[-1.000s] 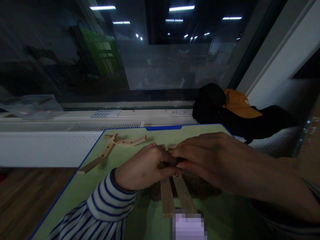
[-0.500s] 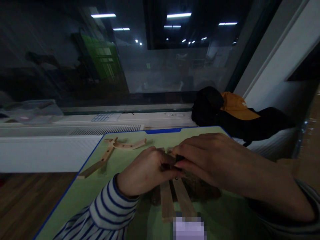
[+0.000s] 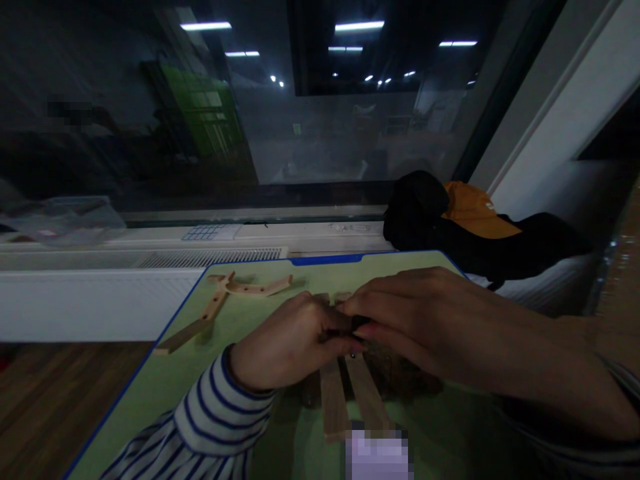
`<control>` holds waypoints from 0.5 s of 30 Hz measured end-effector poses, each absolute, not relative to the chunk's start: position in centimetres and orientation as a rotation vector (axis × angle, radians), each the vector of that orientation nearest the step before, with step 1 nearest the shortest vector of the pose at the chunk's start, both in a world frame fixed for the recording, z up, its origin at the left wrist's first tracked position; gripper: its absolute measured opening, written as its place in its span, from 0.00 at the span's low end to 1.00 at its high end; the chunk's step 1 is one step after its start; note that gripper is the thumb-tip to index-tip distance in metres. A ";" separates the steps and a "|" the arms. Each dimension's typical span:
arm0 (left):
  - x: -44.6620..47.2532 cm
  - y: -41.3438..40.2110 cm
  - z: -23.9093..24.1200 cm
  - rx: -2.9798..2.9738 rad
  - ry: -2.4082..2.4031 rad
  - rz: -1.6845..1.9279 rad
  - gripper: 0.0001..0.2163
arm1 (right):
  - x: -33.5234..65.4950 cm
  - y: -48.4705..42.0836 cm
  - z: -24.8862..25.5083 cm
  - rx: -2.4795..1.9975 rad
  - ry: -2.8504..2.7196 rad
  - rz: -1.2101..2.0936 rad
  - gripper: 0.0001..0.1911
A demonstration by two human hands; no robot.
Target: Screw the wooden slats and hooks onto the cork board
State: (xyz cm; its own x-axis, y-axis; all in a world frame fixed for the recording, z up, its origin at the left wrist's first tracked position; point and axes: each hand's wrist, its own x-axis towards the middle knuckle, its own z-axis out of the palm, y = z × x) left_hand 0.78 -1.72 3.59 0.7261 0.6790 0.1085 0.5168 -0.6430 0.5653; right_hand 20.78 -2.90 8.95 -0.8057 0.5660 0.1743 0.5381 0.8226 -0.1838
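Green mat (image 3: 235,380): left hand (image 3: 285,347), right hand (image 3: 415,327) grip closed on small dark part (image 3: 356,325), half-hidden; wooden slats (image 3: 333,400) beneath.

Hands: 2, i.e. left hand (image 3: 287,343) & right hand (image 3: 415,320). Slats (image 3: 333,407): 2 pale ones side by side under the hands; poss. a 3rd, dark, just left of them, can't tell in the shadow. Loose wood pcs at mat's far left: 2, a strip (image 3: 200,321) w/ holes & a curved pc (image 3: 257,288). Mat (image 3: 160,373): 1. Cap (image 3: 475,213): 1. Black bag (image 3: 415,207): 1. Plastic bag (image 3: 65,220) on sill: 1. Strip lights (image 3: 360,25) reflected in glass: 5.
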 end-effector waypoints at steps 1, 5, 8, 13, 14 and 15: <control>0.7 -1.7 3.6 2.424 0.902 0.422 0.09 | 20.8 -2.9 8.9 -0.863 -2.782 0.164 0.05; 0.7 -1.7 3.7 2.457 0.874 0.416 0.09 | 20.8 -3.1 8.6 -0.888 -2.788 0.070 0.03; 0.7 -1.8 3.8 2.463 0.860 0.415 0.08 | 20.7 -3.3 8.6 -0.890 -2.798 0.006 0.03; 0.8 -1.8 3.8 2.419 0.940 0.383 0.09 | 20.7 -3.5 8.7 -0.882 -2.807 -0.056 0.02; 0.8 -1.8 3.8 2.419 0.967 0.384 0.08 | 20.7 -3.5 8.7 -0.878 -2.810 -0.061 0.03; 0.7 -1.8 3.8 2.416 0.987 0.390 0.08 | 20.7 -3.5 8.7 -0.876 -2.814 -0.064 0.03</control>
State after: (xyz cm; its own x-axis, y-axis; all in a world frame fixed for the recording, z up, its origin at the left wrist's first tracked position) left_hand 0.74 -1.79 3.76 0.6963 0.7139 0.0739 0.5715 -0.6137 0.5447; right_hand 20.75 -3.50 8.73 -0.8062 0.5579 0.1970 0.5664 0.8240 -0.0161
